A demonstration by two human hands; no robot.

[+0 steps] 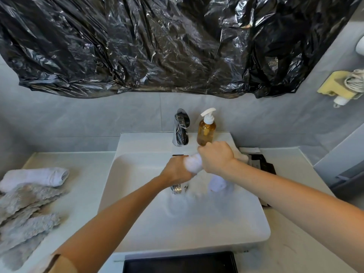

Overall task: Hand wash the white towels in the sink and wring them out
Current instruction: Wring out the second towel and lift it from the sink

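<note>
Both hands meet over the sink point(137, 223), just in front of the chrome faucet point(180, 128), and both are wrapped round one white towel point(194, 163). Left hand point(177, 171) has its fingers curled round the towel's left end, knuckles toward the faucet. Right hand point(215, 158) is fisted over the other end, a little nearer the faucet and slightly higher than the left. Between the two fists a short, tightly bunched roll of towel shows; below the right hand the rest of the cloth hangs down as a blurred white tail toward the basin floor, to the right of the drain point(179, 188). The drain sits directly in front of the faucet, partly under the left wrist.

Just right of the faucet, on the sink's back ledge, stands an amber soap bottle point(206, 134) with a white pump, touching nothing but the ledge and partly behind the right hand. Another pale cloth point(240, 155) lies bunched on the rim right of the faucet, behind the right wrist. Far left of the faucet, on the counter point(84, 184), a folded white towel point(37, 177) rests above a heap of grey rags point(27, 211). Above the faucet a sheet of crumpled black plastic point(157, 42) covers the wall. Right of the faucet, beyond the sink's edge, dark flat objects point(263, 164) lie on the counter; what they are cannot be told
</note>
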